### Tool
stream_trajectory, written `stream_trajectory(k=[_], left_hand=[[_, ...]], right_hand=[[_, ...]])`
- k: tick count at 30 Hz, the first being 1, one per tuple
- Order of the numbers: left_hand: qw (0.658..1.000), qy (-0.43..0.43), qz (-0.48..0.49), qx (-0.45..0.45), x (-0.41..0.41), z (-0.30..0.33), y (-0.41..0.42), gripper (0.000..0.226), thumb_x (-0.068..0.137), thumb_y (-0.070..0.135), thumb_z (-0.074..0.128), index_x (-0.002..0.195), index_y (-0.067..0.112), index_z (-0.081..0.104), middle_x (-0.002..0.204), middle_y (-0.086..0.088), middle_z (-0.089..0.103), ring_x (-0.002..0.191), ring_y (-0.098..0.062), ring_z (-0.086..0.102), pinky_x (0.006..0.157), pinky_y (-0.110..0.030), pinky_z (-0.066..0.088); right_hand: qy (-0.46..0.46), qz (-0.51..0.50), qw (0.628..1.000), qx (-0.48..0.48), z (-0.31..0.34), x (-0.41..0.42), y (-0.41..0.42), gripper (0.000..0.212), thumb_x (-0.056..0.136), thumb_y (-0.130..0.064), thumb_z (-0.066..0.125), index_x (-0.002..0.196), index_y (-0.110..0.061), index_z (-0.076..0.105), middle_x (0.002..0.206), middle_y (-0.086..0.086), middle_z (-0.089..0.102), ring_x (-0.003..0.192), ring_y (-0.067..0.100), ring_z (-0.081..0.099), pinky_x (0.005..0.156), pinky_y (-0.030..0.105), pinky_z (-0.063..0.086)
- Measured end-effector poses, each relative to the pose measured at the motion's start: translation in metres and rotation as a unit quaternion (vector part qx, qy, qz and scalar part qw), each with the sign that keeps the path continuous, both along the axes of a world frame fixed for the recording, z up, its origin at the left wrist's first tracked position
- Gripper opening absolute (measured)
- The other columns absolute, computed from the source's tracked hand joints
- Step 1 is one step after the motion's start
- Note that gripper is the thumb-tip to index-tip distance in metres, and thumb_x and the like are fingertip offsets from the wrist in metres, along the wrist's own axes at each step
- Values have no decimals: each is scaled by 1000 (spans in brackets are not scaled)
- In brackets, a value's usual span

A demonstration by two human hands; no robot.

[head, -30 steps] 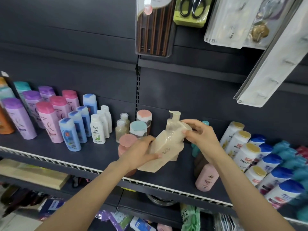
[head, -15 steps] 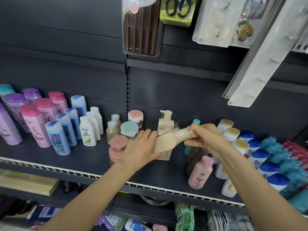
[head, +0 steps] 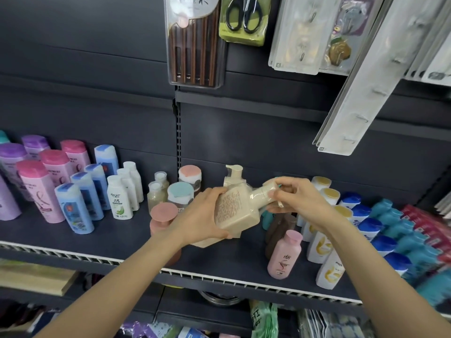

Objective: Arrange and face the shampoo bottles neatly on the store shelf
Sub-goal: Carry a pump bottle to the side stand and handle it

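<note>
A beige pump bottle (head: 238, 207) is held tilted above the dark shelf (head: 117, 242), its printed back label facing me and its pump end pointing right. My left hand (head: 202, 215) grips its base and side. My right hand (head: 290, 197) is closed around the pump neck. A second beige pump bottle (head: 233, 175) stands upright just behind. A pink-capped round bottle (head: 162, 217) stands under my left wrist. A small pink bottle (head: 284, 254) stands near the shelf's front at the right.
Rows of purple, pink, blue (head: 74, 207) and white bottles (head: 119, 196) fill the shelf's left. White yellow-capped bottles (head: 322, 242), blue-capped and teal ones crowd the right. Chopsticks (head: 194, 40) and scissors (head: 241, 18) hang overhead. A white rail (head: 361, 89) slants down at the upper right.
The held bottle has been turned from a steep tilt to nearly lying sideways, and its back label now faces me. Both hands stayed on it.
</note>
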State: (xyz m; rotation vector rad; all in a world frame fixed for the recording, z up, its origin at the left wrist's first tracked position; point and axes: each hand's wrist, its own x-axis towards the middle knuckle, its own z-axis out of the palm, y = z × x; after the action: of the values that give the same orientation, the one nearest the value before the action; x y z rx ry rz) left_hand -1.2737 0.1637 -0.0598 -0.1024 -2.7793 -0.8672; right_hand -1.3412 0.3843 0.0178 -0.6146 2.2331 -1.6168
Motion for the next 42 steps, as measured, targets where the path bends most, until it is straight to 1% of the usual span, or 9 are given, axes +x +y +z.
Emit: stream_trajectory(k=[6, 11, 16, 19, 25, 30, 36, 39, 42], left_hand=[[998, 38, 27, -41, 4, 4, 9, 104, 58, 49, 76, 138, 56, 10, 117, 10, 40, 110, -11, 37, 90, -41, 46], [999, 3, 17, -49, 3, 10, 16, 111, 59, 49, 77, 140, 57, 0, 107, 10, 34, 101, -9, 35, 91, -37, 44], [1000, -2, 16, -1, 2, 11, 22, 109, 55, 51, 80, 139, 56, 10, 110, 9, 41, 102, -9, 40, 91, -36, 44], [997, 4, 19, 81, 0, 9, 23, 108, 50, 46, 84, 135, 56, 19, 121, 9, 48, 108, -8, 45, 96, -35, 43], [982, -29, -6, 185, 8, 14, 23, 99, 58, 24, 89, 133, 54, 31, 114, 27, 49, 98, 8, 50, 89, -17, 44], [969, -46, 11, 243, 19, 16, 19, 92, 62, 18, 87, 135, 47, 38, 119, 11, 55, 105, -4, 54, 91, -18, 45], [944, -76, 43, 318, 53, 17, 8, 79, 71, -3, 77, 126, 42, 42, 114, 17, 54, 99, 14, 55, 80, -7, 44], [925, -90, 68, 363, 83, 15, -5, 77, 67, 11, 81, 127, 42, 44, 126, 7, 52, 110, 3, 54, 88, -14, 47], [917, -86, 88, 380, 113, 12, -20, 78, 60, 27, 83, 128, 38, 46, 125, 6, 59, 113, -6, 56, 92, -27, 50]], right_hand=[[6, -4, 1000, -31, -2, -5, 9, 33, 90, -5, 59, 121, -17, 60, 105, 10, 70, 97, 22, 68, 79, 32, 58], [12, -19, 999, -34, -3, -6, 7, 30, 90, -6, 59, 118, -18, 60, 105, 7, 69, 97, 16, 67, 75, 23, 58], [7, -8, 998, -63, -3, -8, 13, 23, 91, -15, 59, 113, -17, 64, 102, 5, 69, 96, 16, 67, 75, 27, 58], [-49, 24, 986, -157, -8, -13, 9, 24, 97, -19, 47, 114, -18, 65, 106, 3, 69, 96, 15, 66, 81, 28, 56], [-132, 184, 933, -280, -10, -29, 4, 42, 93, -10, 42, 135, -11, 47, 134, 7, 57, 125, 16, 52, 99, 25, 46], [-127, 249, 927, -250, -8, -37, -1, 54, 86, -5, 52, 139, -12, 43, 136, 8, 55, 127, 20, 51, 102, 28, 44], [-12, 200, 960, -197, 2, -12, -44, 31, 87, -5, 59, 117, -15, 61, 112, 3, 70, 102, 12, 64, 82, 24, 52], [-5, 187, 966, -179, 5, 12, -75, 24, 88, -9, 61, 110, -19, 65, 109, 2, 71, 106, 20, 64, 91, 36, 52], [5, 171, 972, -164, 6, 42, -109, 23, 86, -11, 65, 106, -21, 67, 108, 4, 71, 102, 19, 65, 85, 31, 54]])
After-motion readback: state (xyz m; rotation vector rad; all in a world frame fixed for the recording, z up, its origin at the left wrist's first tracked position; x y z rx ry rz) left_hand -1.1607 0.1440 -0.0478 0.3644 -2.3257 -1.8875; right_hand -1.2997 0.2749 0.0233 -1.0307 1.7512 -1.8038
